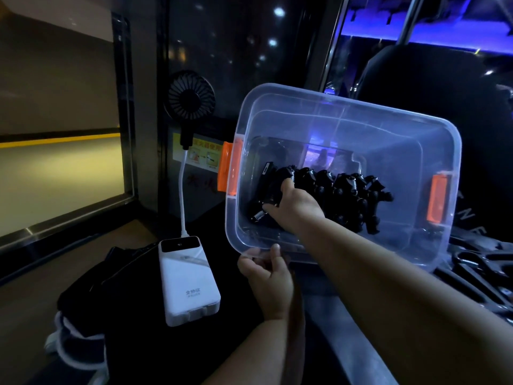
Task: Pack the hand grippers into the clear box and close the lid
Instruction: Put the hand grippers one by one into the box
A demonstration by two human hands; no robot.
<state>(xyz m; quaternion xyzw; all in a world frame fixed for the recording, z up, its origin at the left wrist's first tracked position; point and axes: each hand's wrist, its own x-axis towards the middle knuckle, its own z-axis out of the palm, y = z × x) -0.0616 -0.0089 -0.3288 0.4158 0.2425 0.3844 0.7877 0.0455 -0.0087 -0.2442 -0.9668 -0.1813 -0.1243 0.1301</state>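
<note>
A clear plastic box (388, 126) with orange latches on both short sides is tipped toward me, its lid off. Several black hand grippers (344, 190) with metal springs lie in a row on its bottom. My right hand (294, 204) reaches inside the box and grips one black hand gripper at the left end of the row. My left hand (269, 276) pinches the box's near rim at the lower left corner and holds it up. The lid is not plainly in view.
A white power bank (186, 279) lies on dark cloth at lower left, wired to a small black fan (191, 98) against the wall. Black objects (477, 270) lie to the right under the box. A dark seat back stands behind.
</note>
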